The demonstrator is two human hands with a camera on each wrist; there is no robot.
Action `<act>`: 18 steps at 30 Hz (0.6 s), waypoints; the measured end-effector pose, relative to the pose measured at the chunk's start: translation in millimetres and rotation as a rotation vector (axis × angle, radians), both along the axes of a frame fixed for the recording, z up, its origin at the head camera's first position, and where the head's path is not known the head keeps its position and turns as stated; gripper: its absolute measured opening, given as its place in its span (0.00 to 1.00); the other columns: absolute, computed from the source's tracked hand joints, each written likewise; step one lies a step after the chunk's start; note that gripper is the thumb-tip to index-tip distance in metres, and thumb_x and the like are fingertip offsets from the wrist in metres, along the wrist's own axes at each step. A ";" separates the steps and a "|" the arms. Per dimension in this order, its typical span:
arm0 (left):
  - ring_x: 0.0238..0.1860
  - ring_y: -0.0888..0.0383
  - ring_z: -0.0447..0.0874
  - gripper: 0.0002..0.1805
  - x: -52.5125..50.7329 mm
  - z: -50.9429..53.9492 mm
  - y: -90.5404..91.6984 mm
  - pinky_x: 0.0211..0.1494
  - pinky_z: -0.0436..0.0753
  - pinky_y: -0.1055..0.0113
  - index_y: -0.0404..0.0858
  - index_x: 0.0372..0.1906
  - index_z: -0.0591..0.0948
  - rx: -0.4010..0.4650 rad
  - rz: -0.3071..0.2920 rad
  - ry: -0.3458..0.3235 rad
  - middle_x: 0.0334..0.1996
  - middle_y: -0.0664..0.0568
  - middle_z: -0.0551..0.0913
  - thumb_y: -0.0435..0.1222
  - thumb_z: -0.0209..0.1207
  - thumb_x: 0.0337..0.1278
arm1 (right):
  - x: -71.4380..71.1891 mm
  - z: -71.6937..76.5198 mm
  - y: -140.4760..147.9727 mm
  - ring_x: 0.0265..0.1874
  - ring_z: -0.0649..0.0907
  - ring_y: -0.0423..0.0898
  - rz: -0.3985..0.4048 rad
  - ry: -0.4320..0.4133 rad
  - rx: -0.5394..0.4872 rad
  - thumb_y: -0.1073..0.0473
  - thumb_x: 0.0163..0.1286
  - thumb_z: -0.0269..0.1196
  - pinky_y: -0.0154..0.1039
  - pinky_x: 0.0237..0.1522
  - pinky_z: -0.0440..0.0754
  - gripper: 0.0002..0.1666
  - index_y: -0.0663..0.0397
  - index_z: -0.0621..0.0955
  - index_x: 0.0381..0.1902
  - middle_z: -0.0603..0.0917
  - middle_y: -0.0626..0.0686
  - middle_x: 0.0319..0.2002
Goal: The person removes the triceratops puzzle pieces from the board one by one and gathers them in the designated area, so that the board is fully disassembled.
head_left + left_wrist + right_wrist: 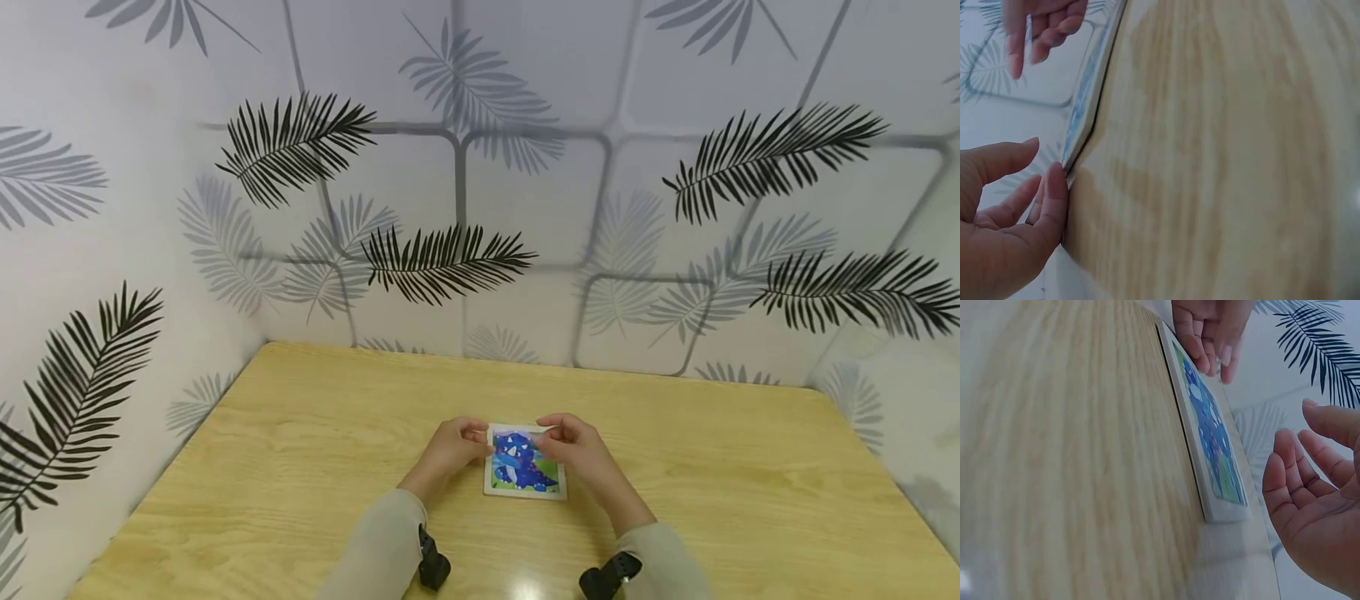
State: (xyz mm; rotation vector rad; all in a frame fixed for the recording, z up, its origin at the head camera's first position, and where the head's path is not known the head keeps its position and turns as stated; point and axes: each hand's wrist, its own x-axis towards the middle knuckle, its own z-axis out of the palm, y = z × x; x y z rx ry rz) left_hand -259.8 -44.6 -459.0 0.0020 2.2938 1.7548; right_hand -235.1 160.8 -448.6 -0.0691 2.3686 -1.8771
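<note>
A small square board with a pale frame lies flat on the table, bearing a picture of a blue horned dinosaur. My left hand is at its left edge, fingers loosely bent; in the left wrist view its fingertips are close against the board's corner, and I cannot tell whether they touch. Over the upper right part of the board is my right hand. The right wrist view shows its relaxed fingers apart from the board, with nothing between them and the thumb.
The wooden table extends around the board on every side. Behind it stands a pale wall with dark and grey leaf prints. Black cameras on straps sit on both wrists.
</note>
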 end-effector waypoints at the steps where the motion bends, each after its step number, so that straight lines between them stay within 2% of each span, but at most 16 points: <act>1: 0.32 0.58 0.75 0.17 -2.1 -1.9 0.7 0.37 0.80 0.70 0.29 0.48 0.78 -0.005 0.013 -0.014 0.33 0.48 0.78 0.25 0.64 0.50 | -2.9 0.4 -2.8 0.31 0.77 0.43 0.004 0.001 0.005 0.65 0.66 0.60 0.38 0.39 0.80 0.20 0.67 0.74 0.55 0.76 0.53 0.34; 5: 0.30 0.59 0.75 0.17 -6.1 -5.3 4.3 0.34 0.81 0.69 0.28 0.47 0.79 -0.032 0.028 -0.014 0.32 0.48 0.79 0.24 0.65 0.47 | -13.2 0.3 -13.8 0.29 0.78 0.44 0.003 -0.004 0.049 0.64 0.65 0.62 0.40 0.37 0.81 0.18 0.66 0.76 0.52 0.76 0.52 0.31; 11: 0.24 0.60 0.76 0.18 -11.0 -5.9 9.4 0.28 0.80 0.70 0.31 0.45 0.80 -0.131 0.040 0.013 0.29 0.50 0.77 0.26 0.67 0.44 | -28.9 -7.6 -27.3 0.23 0.75 0.43 -0.018 -0.011 0.171 0.62 0.63 0.64 0.34 0.26 0.76 0.16 0.63 0.79 0.48 0.75 0.50 0.26; 15: 0.21 0.60 0.76 0.17 -13.2 -6.2 10.3 0.25 0.78 0.71 0.32 0.43 0.80 -0.183 0.041 0.023 0.27 0.50 0.77 0.26 0.67 0.43 | -36.7 -14.9 -32.8 0.25 0.73 0.44 -0.032 -0.022 0.279 0.60 0.62 0.65 0.33 0.28 0.72 0.14 0.60 0.80 0.45 0.75 0.50 0.28; 18: 0.20 0.60 0.75 0.17 -14.2 -7.3 9.1 0.23 0.78 0.72 0.31 0.41 0.80 -0.189 0.049 0.028 0.25 0.50 0.77 0.24 0.67 0.41 | -39.6 -19.9 -36.1 0.28 0.73 0.45 -0.019 -0.015 0.341 0.59 0.62 0.66 0.35 0.31 0.70 0.14 0.59 0.80 0.44 0.74 0.51 0.29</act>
